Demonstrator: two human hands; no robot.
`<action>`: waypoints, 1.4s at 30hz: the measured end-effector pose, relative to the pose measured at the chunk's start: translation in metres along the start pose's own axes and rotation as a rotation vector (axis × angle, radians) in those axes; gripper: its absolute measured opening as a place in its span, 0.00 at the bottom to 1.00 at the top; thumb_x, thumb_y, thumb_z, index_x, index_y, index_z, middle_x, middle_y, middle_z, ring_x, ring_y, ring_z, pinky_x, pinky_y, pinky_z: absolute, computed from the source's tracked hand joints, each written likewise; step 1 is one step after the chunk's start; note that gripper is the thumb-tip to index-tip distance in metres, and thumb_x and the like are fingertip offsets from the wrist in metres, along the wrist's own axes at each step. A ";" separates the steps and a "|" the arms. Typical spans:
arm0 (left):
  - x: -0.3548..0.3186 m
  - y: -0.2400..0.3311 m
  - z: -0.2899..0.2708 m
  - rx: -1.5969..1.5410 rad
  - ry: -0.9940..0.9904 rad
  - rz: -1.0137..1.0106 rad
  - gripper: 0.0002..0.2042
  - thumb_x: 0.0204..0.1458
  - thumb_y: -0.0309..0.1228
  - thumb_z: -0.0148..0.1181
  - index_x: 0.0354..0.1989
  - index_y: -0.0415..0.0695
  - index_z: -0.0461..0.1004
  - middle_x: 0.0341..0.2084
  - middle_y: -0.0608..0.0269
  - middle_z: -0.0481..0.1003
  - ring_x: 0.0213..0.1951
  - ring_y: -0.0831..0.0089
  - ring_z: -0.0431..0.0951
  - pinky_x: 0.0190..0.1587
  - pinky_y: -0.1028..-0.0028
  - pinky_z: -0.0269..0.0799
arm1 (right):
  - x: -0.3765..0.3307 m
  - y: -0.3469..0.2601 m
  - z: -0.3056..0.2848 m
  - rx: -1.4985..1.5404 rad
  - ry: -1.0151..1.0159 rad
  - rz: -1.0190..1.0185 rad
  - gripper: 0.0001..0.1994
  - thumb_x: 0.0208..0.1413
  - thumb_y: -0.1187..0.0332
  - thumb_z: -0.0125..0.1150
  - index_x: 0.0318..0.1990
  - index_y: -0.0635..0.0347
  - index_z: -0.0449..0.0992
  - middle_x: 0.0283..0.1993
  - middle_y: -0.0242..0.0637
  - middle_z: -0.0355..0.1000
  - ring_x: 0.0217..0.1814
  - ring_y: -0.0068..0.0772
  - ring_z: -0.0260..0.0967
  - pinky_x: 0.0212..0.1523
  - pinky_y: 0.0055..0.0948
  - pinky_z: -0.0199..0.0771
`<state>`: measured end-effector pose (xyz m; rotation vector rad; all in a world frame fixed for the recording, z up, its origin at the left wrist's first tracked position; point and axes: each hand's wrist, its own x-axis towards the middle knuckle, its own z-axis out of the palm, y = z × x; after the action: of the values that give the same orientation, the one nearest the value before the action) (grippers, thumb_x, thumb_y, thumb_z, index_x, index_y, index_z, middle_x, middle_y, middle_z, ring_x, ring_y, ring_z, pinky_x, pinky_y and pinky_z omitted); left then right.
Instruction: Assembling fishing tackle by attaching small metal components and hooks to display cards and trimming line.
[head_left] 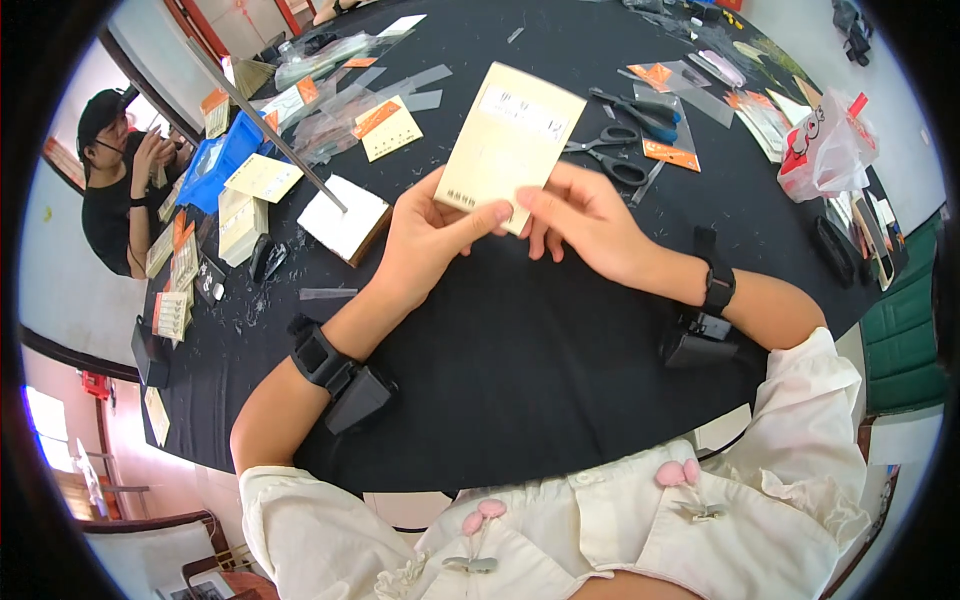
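A cream-coloured rectangular card (520, 130) with dark print is held up over the table, tilted a little to the right. My left hand (430, 232) grips its lower left corner, thumb on the front face and fingers behind. At the lower right corner, my right hand (592, 215) pinches it the same way. Just beyond my right hand lie black-handled scissors (607, 155) and blue-handled pliers (650, 118). Left of my left hand stands a white block (345, 222) with a thin metal rod (290, 150) rising from it.
The table has a black cloth (520, 370). Cream card stacks (242, 225) and a blue tray (222, 160) lie left, near another person (115, 180). Clear plastic sleeves (330, 120) lie further back. At right sits a red-and-white plastic bag (825, 155).
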<state>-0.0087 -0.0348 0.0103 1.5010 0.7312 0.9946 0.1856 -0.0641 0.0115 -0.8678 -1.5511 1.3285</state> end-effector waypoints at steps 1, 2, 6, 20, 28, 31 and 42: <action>0.002 -0.001 -0.002 -0.023 -0.020 -0.013 0.13 0.51 0.31 0.62 0.43 0.40 0.72 0.31 0.66 0.77 0.31 0.83 0.76 0.24 0.86 0.61 | 0.001 0.002 0.000 0.043 0.052 -0.003 0.13 0.63 0.62 0.48 0.44 0.64 0.70 0.30 0.33 0.71 0.23 0.18 0.69 0.18 0.15 0.66; 0.003 -0.003 -0.003 -0.096 0.013 -0.044 0.11 0.53 0.31 0.60 0.41 0.40 0.72 0.30 0.66 0.77 0.30 0.84 0.75 0.25 0.85 0.61 | 0.000 0.004 -0.001 0.083 0.075 -0.065 0.14 0.63 0.62 0.47 0.43 0.65 0.69 0.31 0.34 0.71 0.23 0.20 0.70 0.18 0.15 0.67; 0.003 -0.006 -0.007 -0.125 -0.016 -0.049 0.09 0.54 0.29 0.57 0.42 0.40 0.71 0.32 0.65 0.76 0.29 0.83 0.71 0.27 0.86 0.60 | 0.002 0.009 -0.005 0.107 0.100 -0.032 0.13 0.63 0.63 0.46 0.43 0.64 0.69 0.31 0.36 0.72 0.22 0.22 0.72 0.17 0.15 0.67; 0.002 -0.008 -0.005 -0.070 0.010 0.020 0.10 0.51 0.26 0.61 0.41 0.39 0.73 0.33 0.62 0.77 0.34 0.82 0.74 0.29 0.83 0.61 | 0.004 0.007 -0.007 0.024 0.043 0.031 0.13 0.57 0.65 0.55 0.46 0.63 0.69 0.31 0.36 0.74 0.22 0.21 0.72 0.17 0.15 0.63; 0.007 -0.008 -0.008 -0.131 0.175 -0.048 0.10 0.50 0.26 0.62 0.41 0.39 0.72 0.33 0.62 0.76 0.35 0.82 0.73 0.33 0.83 0.62 | 0.002 0.001 -0.004 0.039 0.208 -0.072 0.13 0.56 0.68 0.56 0.47 0.60 0.64 0.33 0.36 0.72 0.22 0.18 0.68 0.20 0.15 0.62; 0.007 -0.011 -0.007 -0.187 0.240 -0.030 0.12 0.50 0.27 0.62 0.42 0.40 0.71 0.34 0.61 0.76 0.36 0.81 0.73 0.32 0.83 0.63 | 0.000 0.003 -0.003 -0.049 0.183 -0.146 0.15 0.55 0.72 0.55 0.50 0.59 0.64 0.33 0.32 0.70 0.24 0.14 0.65 0.22 0.16 0.63; 0.006 -0.010 -0.009 -0.176 0.185 -0.038 0.17 0.52 0.25 0.61 0.50 0.39 0.67 0.43 0.57 0.75 0.39 0.79 0.75 0.33 0.84 0.63 | 0.001 0.001 -0.003 -0.588 -0.099 -0.191 0.30 0.47 0.74 0.54 0.62 0.53 0.62 0.28 0.34 0.74 0.19 0.21 0.67 0.24 0.21 0.67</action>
<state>-0.0129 -0.0241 0.0021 1.2502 0.7789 1.1491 0.1880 -0.0620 0.0109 -0.9800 -2.0940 0.7906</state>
